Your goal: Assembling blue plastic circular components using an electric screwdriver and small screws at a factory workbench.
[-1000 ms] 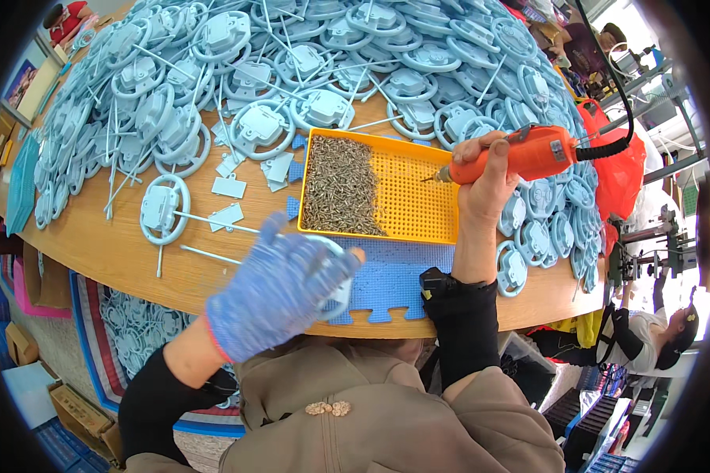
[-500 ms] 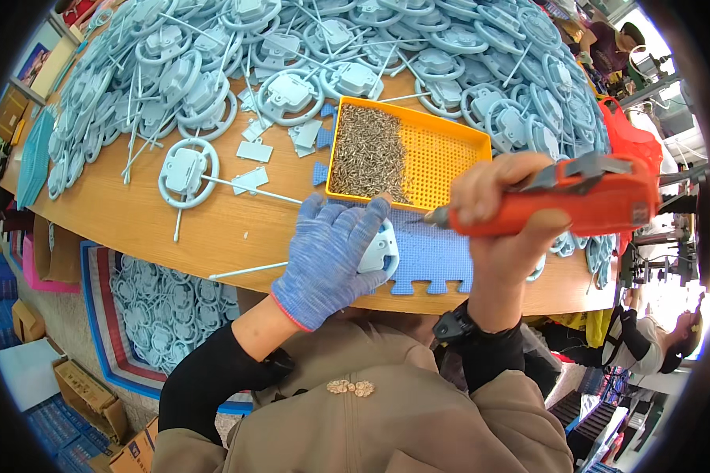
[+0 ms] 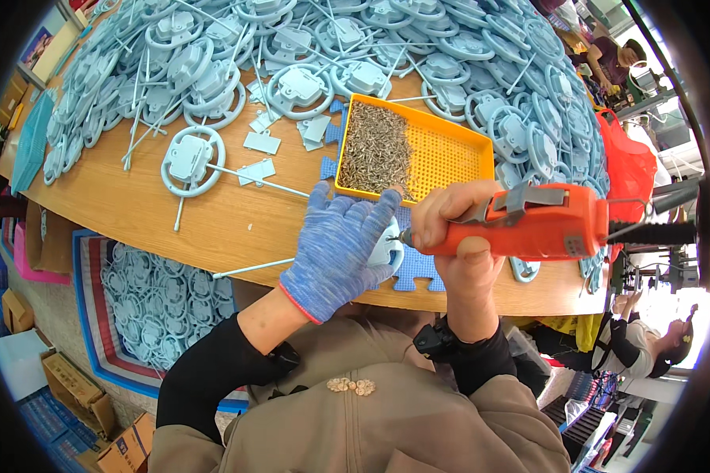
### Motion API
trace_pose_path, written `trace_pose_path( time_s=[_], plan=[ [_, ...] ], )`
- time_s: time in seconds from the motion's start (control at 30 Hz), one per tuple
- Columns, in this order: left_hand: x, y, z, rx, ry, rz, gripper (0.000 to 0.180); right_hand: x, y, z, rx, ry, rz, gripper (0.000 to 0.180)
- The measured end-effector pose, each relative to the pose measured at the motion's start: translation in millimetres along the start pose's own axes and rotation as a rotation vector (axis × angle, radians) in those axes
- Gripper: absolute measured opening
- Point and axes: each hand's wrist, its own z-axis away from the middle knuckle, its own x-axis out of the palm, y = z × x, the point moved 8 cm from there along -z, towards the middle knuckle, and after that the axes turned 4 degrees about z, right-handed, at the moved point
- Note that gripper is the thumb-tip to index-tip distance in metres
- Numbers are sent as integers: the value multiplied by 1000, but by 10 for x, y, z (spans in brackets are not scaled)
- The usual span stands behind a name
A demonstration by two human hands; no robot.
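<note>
In a blue knitted glove, my left hand [image 3: 333, 248] presses down on a light-blue plastic wheel-shaped part [image 3: 387, 246], its fingers closed around it. Most of that part lies hidden under the glove; a thin rod sticks out at the left. My right hand [image 3: 472, 280] grips a red electric screwdriver [image 3: 540, 225], held nearly level. Its bit meets the part just beside my left fingers. Under the work is a blue foam mat [image 3: 418, 270]. Right behind my hands stands a yellow tray [image 3: 450, 128] with small metal screws [image 3: 373, 148] heaped in its left half.
A big pile of similar light-blue parts [image 3: 450, 43] covers the table's far side. One wheel with rods [image 3: 189, 162] and several flat plates [image 3: 262, 142] lie at left. Below the table edge, a striped bag [image 3: 95, 315] holds more parts. Other people [image 3: 607, 63] are at the right.
The screwdriver has come left and slightly down, bringing its bit from above the mat by the tray onto the part. My left hand stays on the part.
</note>
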Motion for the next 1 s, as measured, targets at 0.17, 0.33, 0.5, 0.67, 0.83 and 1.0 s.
trace_pose_path(
  time_s=[0.17,0.33,0.5,0.67,0.83,1.0],
  plan=[
    [-47,-24,-16,35,87,1,78,69,53,-1,23,-45,93,51],
    [-153,-9,-4,33,142,10,63,153,128,-34,2,-82,70,51],
    [-388,33,448,-14,-85,-81,79,132,67,-36,130,-95,-347,43],
    [-1237,-614,1095,-235,-250,-274,86,-157,-266,-134,-96,-75,-192,58],
    [-1489,-2056,729,-447,307,-447,85,-637,-57,-359,-131,198,-75,49],
    [-1381,-2332,437,-436,226,-271,77,-1230,107,-474,-218,412,-79,18]
  ],
)
